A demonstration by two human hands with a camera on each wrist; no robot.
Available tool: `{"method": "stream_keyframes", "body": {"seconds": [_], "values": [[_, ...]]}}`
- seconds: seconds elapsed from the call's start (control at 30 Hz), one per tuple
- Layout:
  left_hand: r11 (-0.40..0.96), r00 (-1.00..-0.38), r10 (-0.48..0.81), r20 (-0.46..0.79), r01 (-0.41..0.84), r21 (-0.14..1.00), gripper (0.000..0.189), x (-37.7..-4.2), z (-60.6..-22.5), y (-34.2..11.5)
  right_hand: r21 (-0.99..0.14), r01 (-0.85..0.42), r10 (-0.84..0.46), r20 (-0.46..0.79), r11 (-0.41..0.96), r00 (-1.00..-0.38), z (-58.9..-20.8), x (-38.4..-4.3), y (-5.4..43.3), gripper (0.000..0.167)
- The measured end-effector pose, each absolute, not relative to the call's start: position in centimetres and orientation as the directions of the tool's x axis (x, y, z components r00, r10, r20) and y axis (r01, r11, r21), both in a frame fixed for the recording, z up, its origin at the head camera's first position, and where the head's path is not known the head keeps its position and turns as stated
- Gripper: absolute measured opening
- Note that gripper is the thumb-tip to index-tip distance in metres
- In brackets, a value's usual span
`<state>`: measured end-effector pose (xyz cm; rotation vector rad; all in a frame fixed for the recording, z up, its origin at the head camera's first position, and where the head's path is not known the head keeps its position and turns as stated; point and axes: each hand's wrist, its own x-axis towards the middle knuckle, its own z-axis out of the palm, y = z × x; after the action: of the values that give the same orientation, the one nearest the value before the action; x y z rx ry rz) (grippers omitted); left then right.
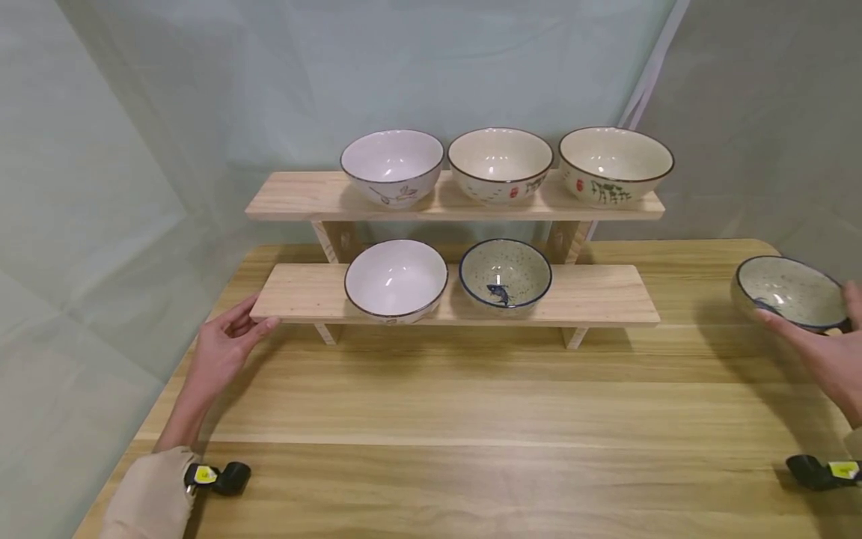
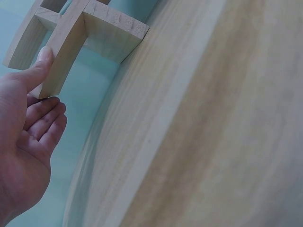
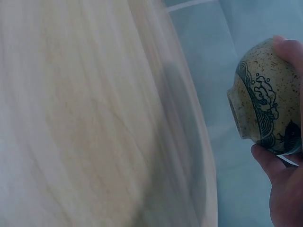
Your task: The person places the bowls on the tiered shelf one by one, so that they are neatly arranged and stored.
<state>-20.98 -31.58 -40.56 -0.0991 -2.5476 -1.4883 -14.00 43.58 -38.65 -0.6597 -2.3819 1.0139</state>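
Note:
At the right edge of the head view, my right hand (image 1: 833, 365) grips a speckled grey-green bowl (image 1: 784, 288) with a blue rim, thumb and fingers on opposite sides. In the right wrist view this bowl (image 3: 265, 97) is held above the table, its foot showing and dark blue waves painted outside. My left hand (image 1: 221, 352) holds the left end of the lower board of a two-tier wooden shelf (image 1: 303, 296), thumb on its front edge. On that board stand a white bowl (image 1: 396, 277) and a matching speckled bowl (image 1: 505, 271) with a blue fish inside.
Along the upper board (image 1: 296, 196) sit a white bowl with a floral sprig (image 1: 392, 166) and two cream bowls, one in the middle (image 1: 500, 165) and one at the right (image 1: 616, 165). The shelf stands near the back of a wooden table (image 1: 444, 442), before a pale cloth (image 1: 431, 67).

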Motion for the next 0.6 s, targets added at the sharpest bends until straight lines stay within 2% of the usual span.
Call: {"method": "stream_keyframes", "body": {"seconds": [0.23, 0.6], "values": [[0.488, -0.979, -0.04, 0.198, 0.154, 0.859, 0.066, -20.9, -40.5, -31.6, -0.71, 0.22, 0.534, 0.254, 0.669, -0.806, -38.4, -13.9, 43.3, 0.104], [0.491, -0.98, -0.033, 0.195, 0.155, 0.857, 0.066, -21.0, -40.6, -31.6, -0.722, 0.121, 0.46, 0.294, 0.682, -0.838, -37.5, -13.4, 42.1, 0.101]]}}
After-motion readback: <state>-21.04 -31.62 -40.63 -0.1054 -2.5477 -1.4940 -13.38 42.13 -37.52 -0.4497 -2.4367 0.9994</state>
